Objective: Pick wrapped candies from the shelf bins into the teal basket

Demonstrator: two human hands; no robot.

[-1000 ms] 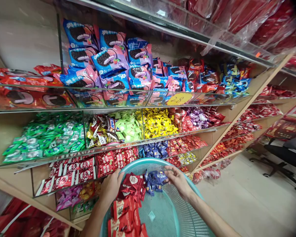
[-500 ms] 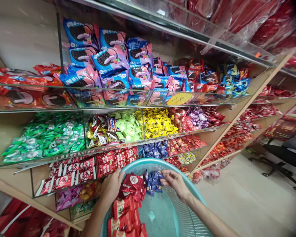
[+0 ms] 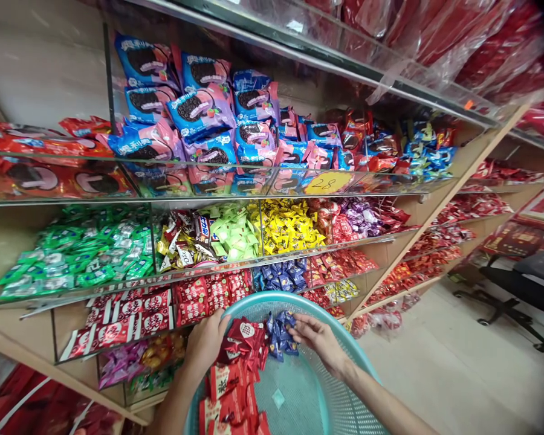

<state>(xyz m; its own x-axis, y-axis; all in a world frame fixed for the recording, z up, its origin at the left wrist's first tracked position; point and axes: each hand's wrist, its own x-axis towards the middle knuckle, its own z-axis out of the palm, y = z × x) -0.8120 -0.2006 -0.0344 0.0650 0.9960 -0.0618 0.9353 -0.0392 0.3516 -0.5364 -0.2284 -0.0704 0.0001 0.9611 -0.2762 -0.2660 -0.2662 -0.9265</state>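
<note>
A teal mesh basket sits low in front of me, holding red candy packets and a small pile of blue wrapped candies. My left hand grips the basket's near-left rim beside the red packets, fingers curled over it. My right hand reaches into the basket from the right, its fingertips pinched on the blue candies at the pile's right edge.
Sloped glass-fronted shelves hold blue cookie packs, green, yellow and red sweets, with a yellow "28" price tag. A black office chair stands on the floor at right.
My right hand has slid a little left and down, from the basket's far rim onto the blue candies. The left hand has kept its hold on the rim.
</note>
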